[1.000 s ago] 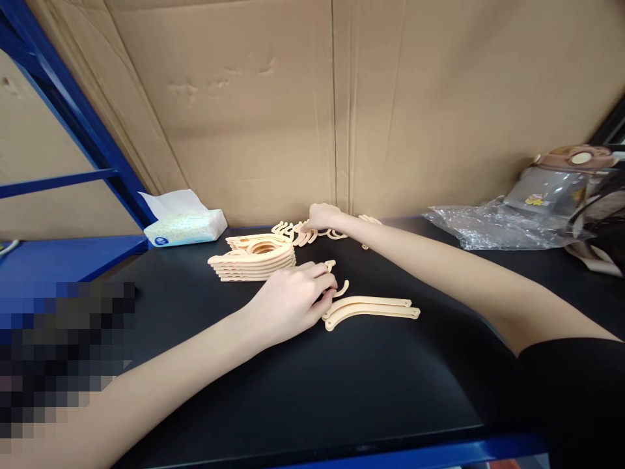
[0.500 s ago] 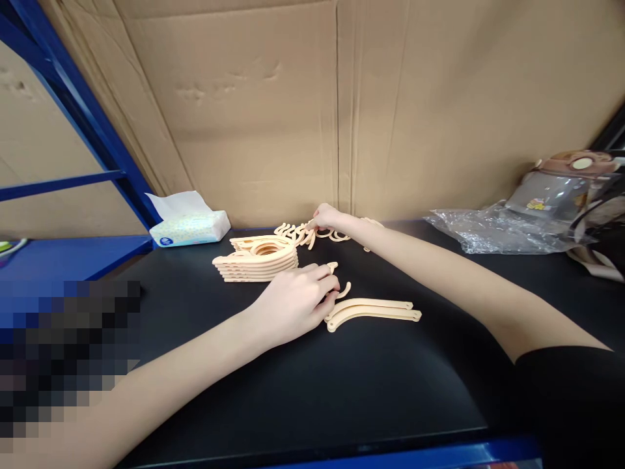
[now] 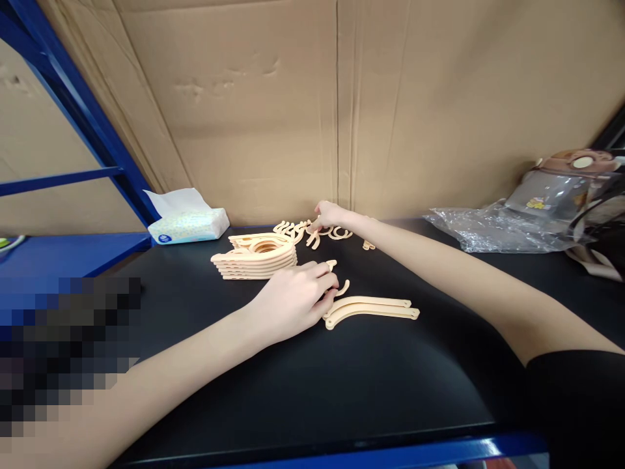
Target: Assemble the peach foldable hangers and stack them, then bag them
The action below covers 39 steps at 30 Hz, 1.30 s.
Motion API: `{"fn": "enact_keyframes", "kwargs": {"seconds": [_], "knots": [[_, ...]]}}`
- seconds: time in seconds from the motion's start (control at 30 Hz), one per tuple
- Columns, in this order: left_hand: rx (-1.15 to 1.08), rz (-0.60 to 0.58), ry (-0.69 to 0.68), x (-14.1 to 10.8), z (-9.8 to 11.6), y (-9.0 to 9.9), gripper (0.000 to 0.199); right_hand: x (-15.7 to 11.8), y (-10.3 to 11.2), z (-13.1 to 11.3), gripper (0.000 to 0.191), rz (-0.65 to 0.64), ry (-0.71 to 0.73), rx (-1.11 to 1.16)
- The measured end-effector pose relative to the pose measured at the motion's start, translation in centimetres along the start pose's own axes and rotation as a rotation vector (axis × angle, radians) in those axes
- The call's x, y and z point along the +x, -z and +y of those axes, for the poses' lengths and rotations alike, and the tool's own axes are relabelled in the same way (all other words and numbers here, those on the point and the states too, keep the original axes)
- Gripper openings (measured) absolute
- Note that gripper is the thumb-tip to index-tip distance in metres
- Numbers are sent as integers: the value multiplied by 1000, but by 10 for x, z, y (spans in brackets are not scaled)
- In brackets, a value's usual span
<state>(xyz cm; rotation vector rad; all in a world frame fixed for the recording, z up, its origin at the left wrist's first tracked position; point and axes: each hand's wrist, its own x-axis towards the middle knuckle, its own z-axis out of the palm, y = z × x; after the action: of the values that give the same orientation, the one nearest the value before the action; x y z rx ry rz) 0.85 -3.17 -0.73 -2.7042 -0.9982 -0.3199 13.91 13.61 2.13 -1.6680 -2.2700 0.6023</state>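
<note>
My left hand [image 3: 303, 294] is closed around a beige hanger hook [image 3: 344, 287]; its curved end sticks out past the fingertips, and most of it is hidden. Just right of those fingers, two curved beige hanger arms [image 3: 374, 308] lie side by side. Behind my left wrist stands a neat stack of beige hanger parts [image 3: 258, 266]. My right hand [image 3: 329, 215] reaches to the back, fingers pointing down and drawn together over a loose pile of hooks [image 3: 291, 229]. What its fingertips grip, if anything, cannot be made out.
A tissue pack [image 3: 189, 225] sits at the back left. Crumpled clear plastic [image 3: 488, 229] and a bottle with a brown lid [image 3: 551, 189] stand at the back right. A cardboard wall [image 3: 254, 117] closes off the black table [image 3: 342, 384]. Blue metal posts [image 3: 92, 124] rise at left.
My right hand has shifted slightly among the loose hooks at the back, and small pieces under its forearm show more. My left hand keeps its hold; the whole view has moved a little.
</note>
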Motion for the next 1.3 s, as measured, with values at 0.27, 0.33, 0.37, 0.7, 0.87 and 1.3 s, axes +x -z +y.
{"fn": "enact_keyframes", "kwargs": {"seconds": [0.27, 0.33, 0.37, 0.7, 0.87, 1.3], "knots": [[-1, -6, 3, 0, 1, 1, 27, -3, 4, -8, 38, -60, 52, -117], [1, -4, 7, 0, 1, 1, 27, -2, 4, -9, 32, -64, 52, -121], [1, -3, 8, 0, 1, 1, 27, -1, 4, -9, 30, -59, 50, -117], [3, -18, 5, 0, 1, 3, 27, -2, 17, 4, 61, 71, 45, 154], [6, -6, 15, 1, 0, 4, 28, -41, 36, 22, 62, 54, 96, 330], [-22, 36, 35, 4, 1, 4, 26, -160, 27, 89, 63, -316, 205, 332]]}}
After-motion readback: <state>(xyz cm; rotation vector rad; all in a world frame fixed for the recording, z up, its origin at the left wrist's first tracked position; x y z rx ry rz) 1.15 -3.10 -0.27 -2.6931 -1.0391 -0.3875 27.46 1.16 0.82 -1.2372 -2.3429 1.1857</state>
